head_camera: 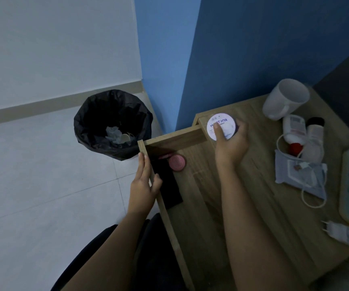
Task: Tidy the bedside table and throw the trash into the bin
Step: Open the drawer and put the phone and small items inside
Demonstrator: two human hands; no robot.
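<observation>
Sorting step in hand, by the look of it: right hand (231, 143) wrapped around a round white jar (221, 126), thumb across its printed lid, held just above the back left corner of the counter (211, 206), beside the blue wall. Left hand (143, 185) gripping the front edge of an open drawer (169, 141), fingers flat along the outside, thumb hooked inside, no object in it. Inside the drawer: one pink round tin (177, 162) and one flat black item (167, 185), kind unclear. Next move, probably: lower the jar into the drawer beside the pink tin, which calls for the drawer kept steady and enough bare floor left in it. Trash part seemingly partly done: one bin (112, 122) lined with a black bag on the floor left of the counter, crumpled paper already in it. Left on the counter, counted: one white mug (284, 97) lying on its side, two small bottles (303, 133) lying close together, one pack of wipes (299, 173), one white cable (314, 198) looped over the pack, one charger plug (343, 234) near the front right corner. Partly cut off at the right edge, one light blue tray-like thing, not identifiable.
</observation>
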